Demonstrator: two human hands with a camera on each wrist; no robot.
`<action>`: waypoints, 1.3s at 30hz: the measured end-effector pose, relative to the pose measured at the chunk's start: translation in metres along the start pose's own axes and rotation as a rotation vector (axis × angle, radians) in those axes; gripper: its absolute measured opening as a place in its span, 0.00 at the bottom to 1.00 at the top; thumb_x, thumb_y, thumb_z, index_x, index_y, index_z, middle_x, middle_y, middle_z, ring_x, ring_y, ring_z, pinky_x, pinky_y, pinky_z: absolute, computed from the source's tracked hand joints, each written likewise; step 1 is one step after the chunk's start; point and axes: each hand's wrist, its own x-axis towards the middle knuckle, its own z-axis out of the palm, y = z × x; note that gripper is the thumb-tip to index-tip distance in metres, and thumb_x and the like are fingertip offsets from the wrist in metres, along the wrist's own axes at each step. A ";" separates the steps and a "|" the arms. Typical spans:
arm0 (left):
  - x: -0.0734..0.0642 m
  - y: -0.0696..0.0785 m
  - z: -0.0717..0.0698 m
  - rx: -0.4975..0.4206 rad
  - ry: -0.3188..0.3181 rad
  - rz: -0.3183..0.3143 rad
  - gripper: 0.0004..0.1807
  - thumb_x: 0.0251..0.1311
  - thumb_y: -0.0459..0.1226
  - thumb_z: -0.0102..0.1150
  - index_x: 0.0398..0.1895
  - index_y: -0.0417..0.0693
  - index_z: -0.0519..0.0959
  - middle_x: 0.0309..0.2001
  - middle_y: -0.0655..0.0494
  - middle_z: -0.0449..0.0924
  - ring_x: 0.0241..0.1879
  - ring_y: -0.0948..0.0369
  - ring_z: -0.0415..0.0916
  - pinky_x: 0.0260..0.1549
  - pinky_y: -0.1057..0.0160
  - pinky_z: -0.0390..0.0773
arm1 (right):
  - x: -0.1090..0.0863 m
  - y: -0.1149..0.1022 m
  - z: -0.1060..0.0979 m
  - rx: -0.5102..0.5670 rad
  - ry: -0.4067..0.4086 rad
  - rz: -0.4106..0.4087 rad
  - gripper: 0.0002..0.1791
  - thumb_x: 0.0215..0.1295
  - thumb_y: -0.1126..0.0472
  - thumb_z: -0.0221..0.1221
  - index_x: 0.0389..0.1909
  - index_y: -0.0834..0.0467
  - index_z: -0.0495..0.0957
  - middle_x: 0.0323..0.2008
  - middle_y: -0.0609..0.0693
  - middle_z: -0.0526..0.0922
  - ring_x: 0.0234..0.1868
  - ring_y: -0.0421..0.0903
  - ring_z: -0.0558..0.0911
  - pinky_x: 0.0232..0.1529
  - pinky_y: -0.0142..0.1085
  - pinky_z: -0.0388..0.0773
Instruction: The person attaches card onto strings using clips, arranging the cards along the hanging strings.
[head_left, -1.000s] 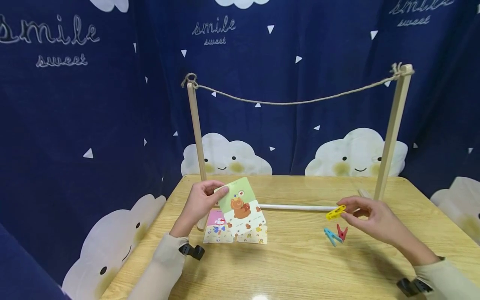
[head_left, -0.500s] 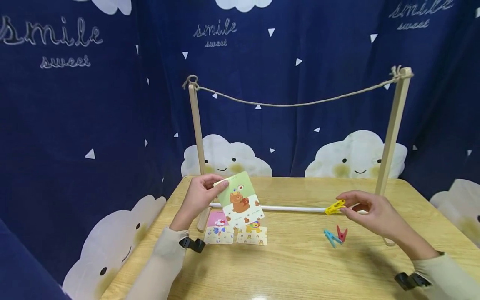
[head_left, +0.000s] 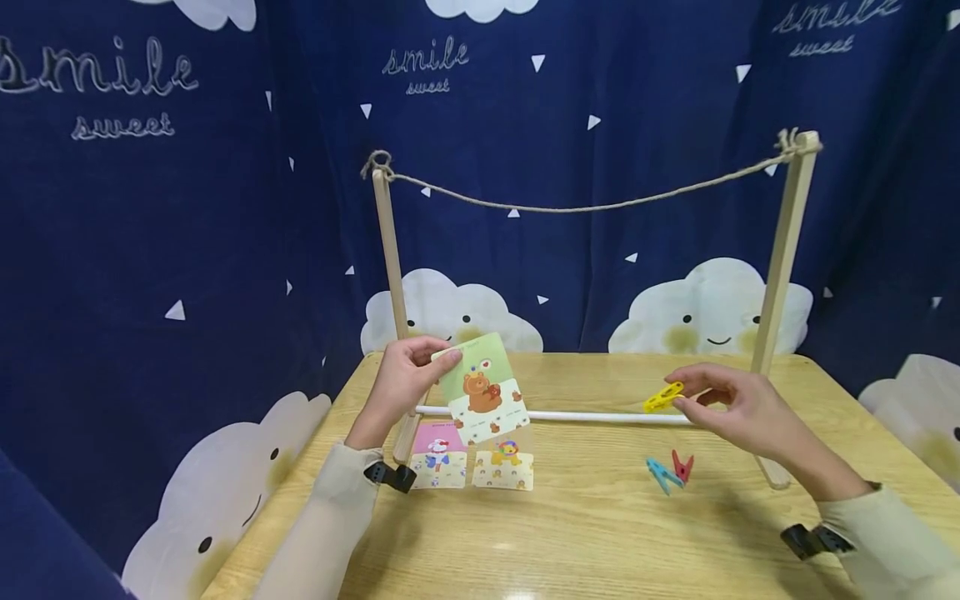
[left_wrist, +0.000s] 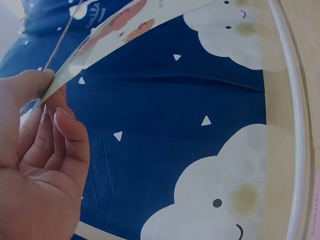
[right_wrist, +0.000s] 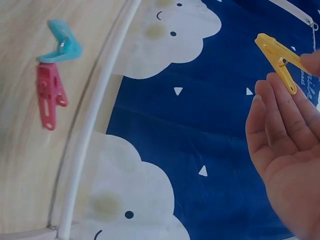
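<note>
My left hand (head_left: 406, 377) pinches the upper left corner of a card with a bear picture (head_left: 483, 390), green above and white below. The card is tilted and held over the table, in front of the rope stand's left post. In the left wrist view the card (left_wrist: 115, 35) shows nearly edge-on between thumb and fingers. My right hand (head_left: 738, 410) pinches a yellow clothespin (head_left: 663, 397) between thumb and fingertips, raised above the table. Its two legs spread apart in the right wrist view, where the clothespin (right_wrist: 276, 57) shows from the side.
A rope (head_left: 555, 209) sags between two wooden posts (head_left: 783, 258). A white rod (head_left: 585, 416) runs low between them. On the table lie a pink card (head_left: 437, 454), a lion card (head_left: 504, 467), a blue clothespin (head_left: 663, 475) and a red clothespin (head_left: 683, 467).
Both hands have risen, the left with the bear card and the right with the yellow clothespin. More of the two cards on the table shows beneath the bear card.
</note>
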 end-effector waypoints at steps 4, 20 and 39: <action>0.004 0.001 -0.001 -0.005 0.004 0.019 0.11 0.65 0.44 0.71 0.43 0.48 0.89 0.33 0.54 0.87 0.28 0.60 0.75 0.28 0.65 0.73 | 0.008 -0.004 -0.001 -0.008 -0.001 0.012 0.16 0.64 0.64 0.72 0.51 0.49 0.85 0.40 0.44 0.88 0.39 0.37 0.85 0.38 0.27 0.81; 0.021 0.007 -0.003 -0.031 0.005 0.055 0.11 0.64 0.44 0.72 0.41 0.47 0.89 0.34 0.51 0.89 0.29 0.59 0.79 0.29 0.65 0.74 | 0.043 -0.032 -0.006 -0.055 0.017 -0.087 0.19 0.62 0.67 0.72 0.52 0.49 0.85 0.40 0.43 0.88 0.37 0.36 0.84 0.38 0.23 0.80; 0.038 0.015 -0.006 -0.035 0.032 0.074 0.10 0.64 0.41 0.72 0.40 0.43 0.89 0.33 0.47 0.89 0.30 0.60 0.81 0.29 0.66 0.75 | 0.084 -0.076 -0.022 -0.103 0.068 -0.168 0.15 0.62 0.65 0.71 0.50 0.53 0.86 0.37 0.42 0.89 0.36 0.35 0.84 0.38 0.21 0.79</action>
